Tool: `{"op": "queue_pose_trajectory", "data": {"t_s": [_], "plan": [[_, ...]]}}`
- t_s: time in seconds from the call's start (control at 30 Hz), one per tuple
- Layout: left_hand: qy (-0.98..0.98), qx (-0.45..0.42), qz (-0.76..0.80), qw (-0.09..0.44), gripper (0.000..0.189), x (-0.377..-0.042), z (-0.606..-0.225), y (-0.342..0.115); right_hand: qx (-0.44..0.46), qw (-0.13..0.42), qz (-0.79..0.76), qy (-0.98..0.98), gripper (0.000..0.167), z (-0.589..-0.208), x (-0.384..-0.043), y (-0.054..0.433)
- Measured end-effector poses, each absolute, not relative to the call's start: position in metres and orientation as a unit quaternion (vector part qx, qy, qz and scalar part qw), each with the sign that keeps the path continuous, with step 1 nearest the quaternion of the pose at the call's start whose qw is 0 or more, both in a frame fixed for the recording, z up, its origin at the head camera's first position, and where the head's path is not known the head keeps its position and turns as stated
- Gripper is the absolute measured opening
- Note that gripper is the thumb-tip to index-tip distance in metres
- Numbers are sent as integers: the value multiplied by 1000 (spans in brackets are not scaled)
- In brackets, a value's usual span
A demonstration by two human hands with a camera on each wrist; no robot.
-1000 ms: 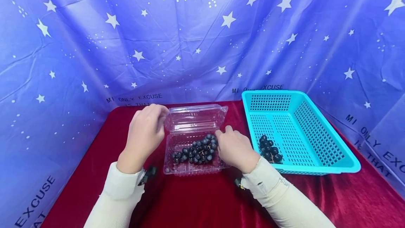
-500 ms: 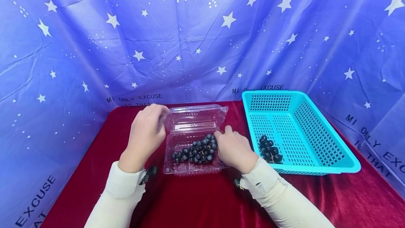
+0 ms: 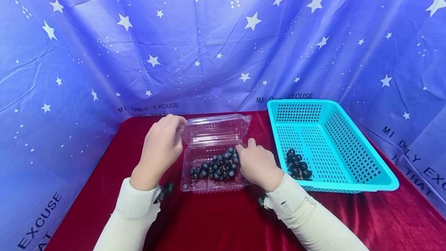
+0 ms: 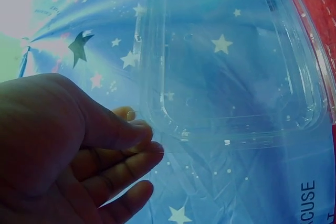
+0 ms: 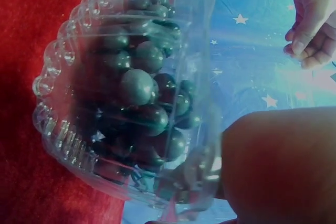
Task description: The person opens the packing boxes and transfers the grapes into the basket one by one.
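A clear plastic clamshell box [image 3: 205,188] stands on the table with its hinged lid [image 3: 217,130] raised at the back. Dark grapes [image 3: 217,167] lie in a bunch inside its base. With thumb and fingertips, my left hand [image 3: 162,148] pinches the lid's left corner, seen closer in the left wrist view beside the lid [image 4: 226,82]. My right hand [image 3: 259,165] holds the right rim of the base, its fingertips partly hidden in the head view. The right wrist view has that hand [image 5: 283,161] against the box's edge, the grapes [image 5: 139,87] showing through the clear wall.
To the right, a turquoise basket [image 3: 388,183] holds a smaller bunch of dark grapes [image 3: 297,165] in its near left corner. Red velvet cloth [image 3: 209,224] covers the table. A blue starred curtain [image 3: 209,42] hangs close behind and at both sides.
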State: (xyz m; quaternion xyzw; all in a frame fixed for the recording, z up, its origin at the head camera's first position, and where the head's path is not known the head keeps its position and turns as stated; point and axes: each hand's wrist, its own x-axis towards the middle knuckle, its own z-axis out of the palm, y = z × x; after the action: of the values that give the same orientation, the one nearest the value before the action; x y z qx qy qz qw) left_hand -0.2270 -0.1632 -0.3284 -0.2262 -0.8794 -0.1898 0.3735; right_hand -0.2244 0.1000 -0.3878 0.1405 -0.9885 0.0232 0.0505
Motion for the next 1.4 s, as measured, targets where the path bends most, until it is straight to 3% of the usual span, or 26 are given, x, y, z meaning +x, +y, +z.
{"op": "queue_pose_trajectory", "data": {"t_s": [0.47,0.7,1.4], "plan": [[-888,-222,-185,359,20,-225,-327,-163,117,4,12,-993,46,-390,-227,99],[-889,-222,-185,356,20,-224,-327,-164,113,-13,7,-993,52,-393,-229,99],[-889,-226,-189,351,19,-222,-327,-165,116,10,20,-993,38,-397,-228,98]]}}
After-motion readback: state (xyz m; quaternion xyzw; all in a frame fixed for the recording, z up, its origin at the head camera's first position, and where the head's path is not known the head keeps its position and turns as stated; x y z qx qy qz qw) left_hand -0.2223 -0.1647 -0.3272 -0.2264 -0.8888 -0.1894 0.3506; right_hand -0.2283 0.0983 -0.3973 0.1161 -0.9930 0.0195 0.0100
